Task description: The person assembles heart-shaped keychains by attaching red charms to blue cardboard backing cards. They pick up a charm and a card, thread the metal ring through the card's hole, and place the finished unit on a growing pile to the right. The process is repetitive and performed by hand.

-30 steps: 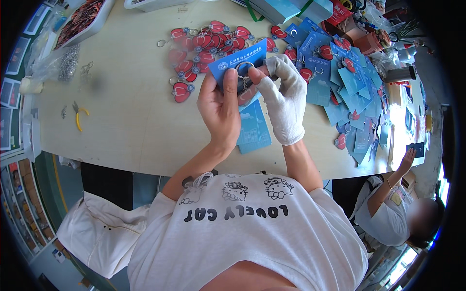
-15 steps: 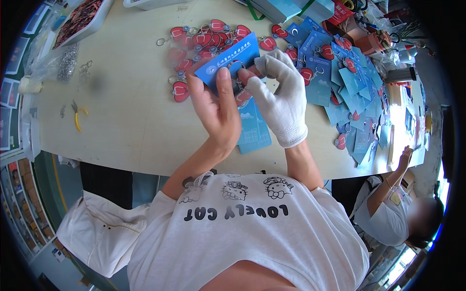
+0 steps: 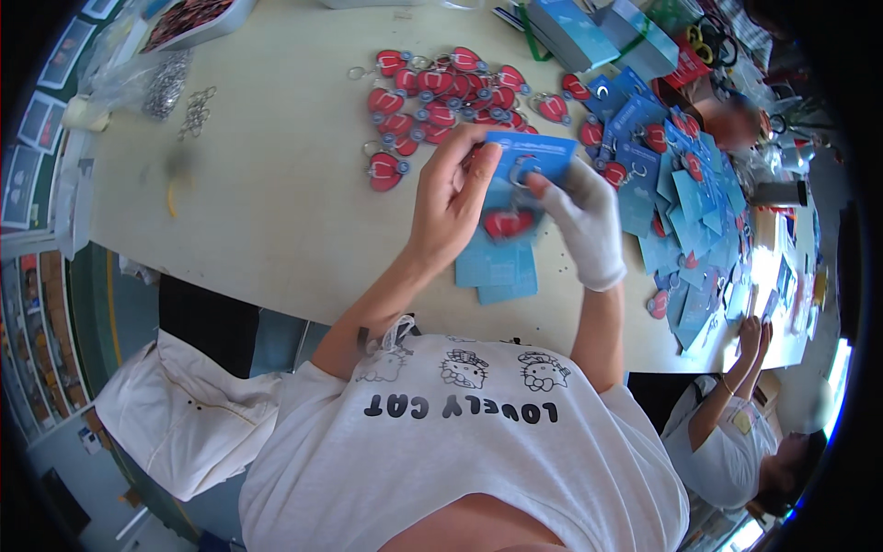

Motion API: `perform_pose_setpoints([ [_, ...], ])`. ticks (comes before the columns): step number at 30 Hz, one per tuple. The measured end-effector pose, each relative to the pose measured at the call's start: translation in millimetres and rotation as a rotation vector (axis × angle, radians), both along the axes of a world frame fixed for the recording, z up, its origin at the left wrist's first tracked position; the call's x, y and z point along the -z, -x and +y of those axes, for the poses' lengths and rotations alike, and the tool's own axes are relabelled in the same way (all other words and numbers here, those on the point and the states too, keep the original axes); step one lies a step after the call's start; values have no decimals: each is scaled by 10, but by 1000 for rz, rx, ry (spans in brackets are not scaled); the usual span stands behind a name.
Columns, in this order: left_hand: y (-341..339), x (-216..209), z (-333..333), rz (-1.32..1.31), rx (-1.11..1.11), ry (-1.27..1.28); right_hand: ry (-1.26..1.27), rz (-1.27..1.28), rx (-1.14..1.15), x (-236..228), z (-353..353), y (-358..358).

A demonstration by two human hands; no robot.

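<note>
Above the table, my bare left hand [image 3: 452, 198] grips the left side of a blue card [image 3: 547, 149], thumb across its front. My gloved right hand [image 3: 590, 221], somewhat blurred, closes on the card's right side, its bare thumb near the metal ring. From that ring a red heart-shaped keychain [image 3: 509, 224] hangs in front of the card. Below my hands lies a small stack of light blue cards [image 3: 501, 271]. Just beyond them is a heap of red keychains [image 3: 441, 87] with metal rings.
Many blue cards with keychains [image 3: 676, 198] spread over the right side. Card stacks with green bands [image 3: 575, 37] stand at the back. On the left are metal rings [image 3: 196, 112], a bag of metal parts [image 3: 166, 85] and yellow-handled pliers [image 3: 172, 198]. A co-worker [image 3: 727, 432] sits at right.
My hands and the card have shifted right relative to my body, and the card is turned flatter. The keychain now hangs plainly below its ring. My view has shifted as well.
</note>
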State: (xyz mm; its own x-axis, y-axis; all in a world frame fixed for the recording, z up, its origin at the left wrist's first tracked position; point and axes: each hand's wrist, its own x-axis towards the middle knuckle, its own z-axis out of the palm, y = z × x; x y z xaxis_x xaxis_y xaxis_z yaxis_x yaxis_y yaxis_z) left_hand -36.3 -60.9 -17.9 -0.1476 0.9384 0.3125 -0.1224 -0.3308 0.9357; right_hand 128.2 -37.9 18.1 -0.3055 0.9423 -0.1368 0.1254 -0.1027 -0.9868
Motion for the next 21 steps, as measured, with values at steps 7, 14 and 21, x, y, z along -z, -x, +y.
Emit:
perform_pose_setpoints([
  [7, 1132, 304, 528, 1196, -707, 155, -436, -363, 793, -59, 510, -1768],
  [14, 1652, 761, 1207, 1269, -620, 196, -345, -1527, 1059, 99, 848, -2700],
  [21, 1588, 566, 1273, 889, -343, 149, -973, -1006, 733, -305, 447, -1318],
])
